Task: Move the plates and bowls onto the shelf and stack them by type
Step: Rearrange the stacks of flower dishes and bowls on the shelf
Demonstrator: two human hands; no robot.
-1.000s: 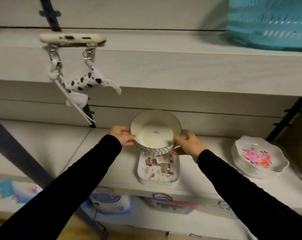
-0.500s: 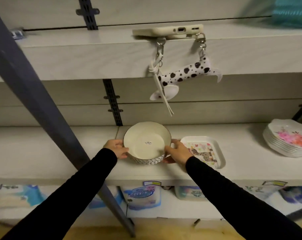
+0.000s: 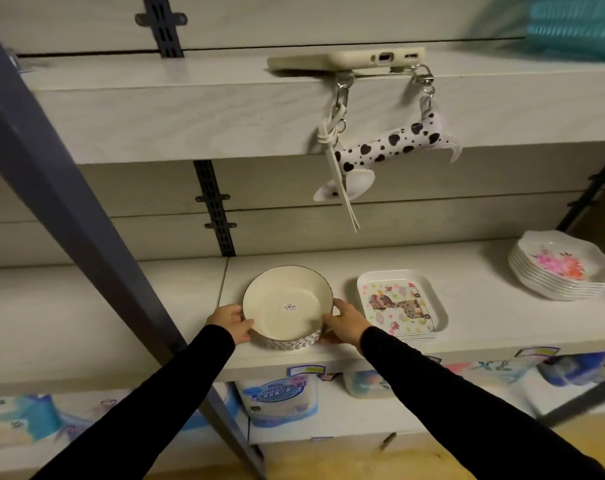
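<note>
A stack of round cream bowls [image 3: 283, 306] with patterned outer walls rests on the pale shelf [image 3: 121, 306], near its front edge. My left hand [image 3: 230, 322] grips the stack's left side and my right hand [image 3: 344, 322] grips its right side. Just right of the bowls lies a low stack of square cartoon-printed plates [image 3: 400, 304]. At the far right of the same shelf stands a stack of white scalloped plates with a pink flower print [image 3: 561, 266].
A dark slanted metal post [image 3: 86, 237] crosses in front of the shelf at left. A phone [image 3: 346, 58] with a spotted dog charm [image 3: 380, 150] hangs from the upper shelf. A teal basket [image 3: 575, 26] sits top right. Packaged goods [image 3: 280, 398] fill the shelf below.
Both hands carried the bowl stack from above the square plates leftwards and set it down on the shelf beside them. The view swung left.
</note>
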